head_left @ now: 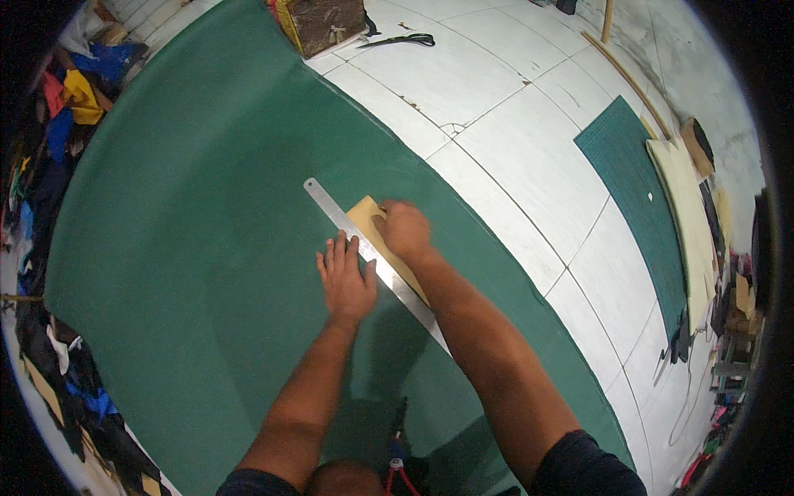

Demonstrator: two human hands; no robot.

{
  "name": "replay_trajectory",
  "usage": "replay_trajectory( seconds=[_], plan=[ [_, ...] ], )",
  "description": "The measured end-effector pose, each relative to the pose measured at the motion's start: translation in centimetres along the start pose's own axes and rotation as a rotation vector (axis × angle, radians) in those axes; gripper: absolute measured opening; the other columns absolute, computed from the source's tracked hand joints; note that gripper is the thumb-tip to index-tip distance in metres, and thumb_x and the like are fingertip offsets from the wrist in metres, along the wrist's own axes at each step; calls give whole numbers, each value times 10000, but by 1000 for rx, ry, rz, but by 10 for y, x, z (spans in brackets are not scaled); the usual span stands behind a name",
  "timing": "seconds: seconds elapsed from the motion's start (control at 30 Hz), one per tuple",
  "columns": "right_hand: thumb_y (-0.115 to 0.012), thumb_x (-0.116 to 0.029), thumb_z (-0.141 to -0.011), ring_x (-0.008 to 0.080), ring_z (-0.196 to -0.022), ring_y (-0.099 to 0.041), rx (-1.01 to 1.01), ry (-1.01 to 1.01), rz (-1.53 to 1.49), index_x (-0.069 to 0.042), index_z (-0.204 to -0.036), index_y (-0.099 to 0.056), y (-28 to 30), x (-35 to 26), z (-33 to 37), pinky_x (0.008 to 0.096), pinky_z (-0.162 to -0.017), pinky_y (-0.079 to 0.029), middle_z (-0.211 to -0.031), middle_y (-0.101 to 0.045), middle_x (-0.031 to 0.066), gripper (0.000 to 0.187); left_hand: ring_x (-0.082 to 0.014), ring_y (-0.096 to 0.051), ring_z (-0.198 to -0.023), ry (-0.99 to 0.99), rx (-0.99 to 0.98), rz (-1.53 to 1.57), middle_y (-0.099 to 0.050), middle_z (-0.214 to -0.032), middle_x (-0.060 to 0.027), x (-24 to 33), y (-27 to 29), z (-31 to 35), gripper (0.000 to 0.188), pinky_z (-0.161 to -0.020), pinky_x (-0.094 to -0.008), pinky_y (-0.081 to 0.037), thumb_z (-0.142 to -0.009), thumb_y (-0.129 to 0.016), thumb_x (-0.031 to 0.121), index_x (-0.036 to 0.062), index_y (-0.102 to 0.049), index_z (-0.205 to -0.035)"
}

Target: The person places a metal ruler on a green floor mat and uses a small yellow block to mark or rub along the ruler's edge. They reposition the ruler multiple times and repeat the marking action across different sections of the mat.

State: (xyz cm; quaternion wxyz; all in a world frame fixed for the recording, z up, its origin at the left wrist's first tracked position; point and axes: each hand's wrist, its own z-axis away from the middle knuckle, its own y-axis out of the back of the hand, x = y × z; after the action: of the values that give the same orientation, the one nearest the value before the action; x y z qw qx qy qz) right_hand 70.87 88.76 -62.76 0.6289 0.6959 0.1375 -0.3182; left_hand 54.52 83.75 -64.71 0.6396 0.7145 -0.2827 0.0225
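Note:
A long metal ruler (401, 291) lies slantwise on a broad sheet of green material (190, 273). Along its right edge sits a tan flat piece (366, 217), perhaps card, partly covered by the ruler and my right arm. My left hand (346, 277) rests flat on the ruler's edge and the green sheet, fingers stretched out. Over the tan piece, my right hand (404, 227) is closed with its fingers curled in; whatever it grips is hidden. The ruler's lower end passes under my right forearm.
Black scissors (401, 40) lie on white floor tiles (513, 124) beyond the sheet, near a brown block (327, 23). A dark green mat (633, 190) and a cream roll (682, 223) lie at the right. Coloured scraps (78, 99) crowd the left edge.

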Motion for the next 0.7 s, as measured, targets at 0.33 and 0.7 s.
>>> replay_trajectory(
  seconds=[0.33, 0.7],
  plan=[
    [-693, -268, -861, 364, -925, -631, 427, 76, 357, -83, -1102, -678, 142, 128, 72, 484, -838, -487, -1014, -660, 161, 304, -398, -338, -1425, -118, 48, -54, -381, -1538, -163, -17, -22, -1, 575, -1169, -590, -203, -946, -579, 324, 47, -446, -1433],
    [-783, -324, -794, 298, -863, -598, -96, -61, 211, -92, -1017, -662, 178, 153, 425, 423, -739, -436, -919, -621, 103, 344, -389, -316, -1435, -151, 51, -84, -384, -1546, -141, -33, -29, -12, 598, -1179, -574, -166, -976, -523, 454, 91, -455, -1446]
  ],
)
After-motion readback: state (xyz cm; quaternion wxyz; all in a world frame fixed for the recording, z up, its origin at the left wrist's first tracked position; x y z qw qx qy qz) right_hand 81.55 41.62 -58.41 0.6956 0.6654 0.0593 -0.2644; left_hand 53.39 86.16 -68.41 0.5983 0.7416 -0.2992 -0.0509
